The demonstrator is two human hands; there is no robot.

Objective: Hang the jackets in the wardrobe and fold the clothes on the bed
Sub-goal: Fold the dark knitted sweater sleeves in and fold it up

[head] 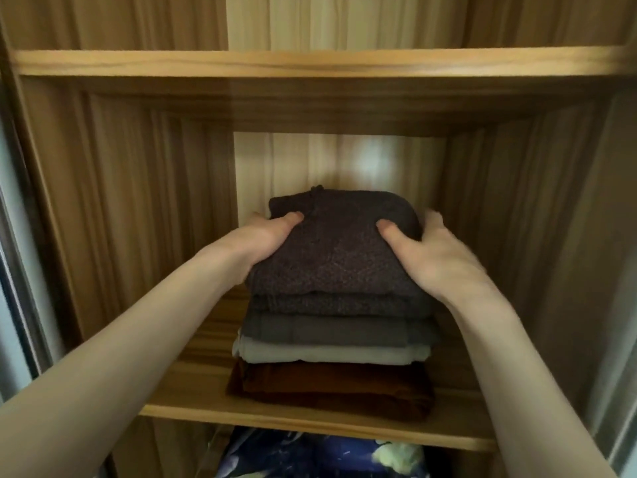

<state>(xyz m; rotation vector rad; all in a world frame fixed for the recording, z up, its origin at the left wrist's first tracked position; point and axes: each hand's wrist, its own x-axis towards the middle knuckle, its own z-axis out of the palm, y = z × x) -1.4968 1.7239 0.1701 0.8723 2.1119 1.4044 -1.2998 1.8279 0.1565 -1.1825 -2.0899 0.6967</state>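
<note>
Both hands are on the dark knitted sweater [337,250] topping the folded stack on the wooden wardrobe shelf [193,381]: left hand [265,243] clasps its left side, right hand [431,257] its right, thumbs pressed on top, fingers curled round the edges. Under the sweater sit a grey piece [331,331], a pale one [327,353], and a rust-brown one [331,388] at the bottom. Below the shelf there's some blue patterned fabric [310,457].

left hand [265,241]: arm outstretched, gripping | right hand [437,257]: arm outstretched, thumb on top, gripping
</note>
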